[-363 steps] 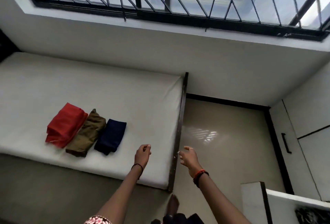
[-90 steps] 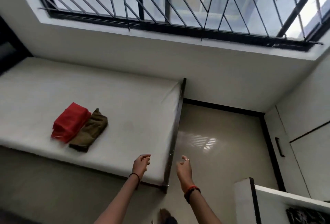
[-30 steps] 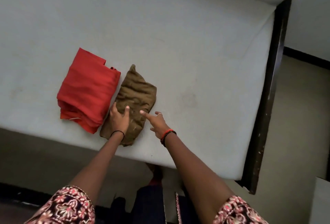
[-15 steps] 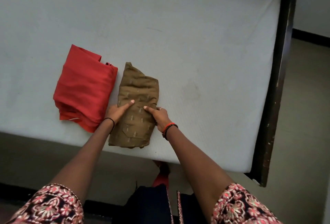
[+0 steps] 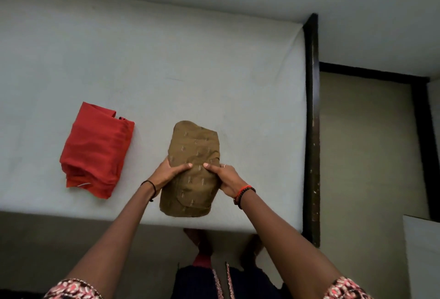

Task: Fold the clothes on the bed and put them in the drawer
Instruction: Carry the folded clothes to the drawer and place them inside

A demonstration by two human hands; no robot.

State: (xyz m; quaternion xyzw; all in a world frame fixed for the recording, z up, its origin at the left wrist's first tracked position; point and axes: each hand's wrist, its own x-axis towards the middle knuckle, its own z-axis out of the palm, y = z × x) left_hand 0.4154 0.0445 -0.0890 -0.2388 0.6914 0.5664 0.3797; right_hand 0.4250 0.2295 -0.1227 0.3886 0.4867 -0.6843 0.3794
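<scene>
Both hands, left (image 5: pixel 169 173) and right (image 5: pixel 222 176), clasp the folded brown cloth (image 5: pixel 193 167) at frame centre on the bed (image 5: pixel 166 65). Lifting it level, thumbs on top, should keep the folds together.

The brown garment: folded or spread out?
Folded: the brown garment is a compact bundle, gripped by the left hand and right hand.

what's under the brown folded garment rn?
The white mattress shows around the brown folded garment. The left hand and right hand grip its sides, thumbs on top; their fingers go beneath, hidden. Whether it touches the mattress cannot be told.
</scene>
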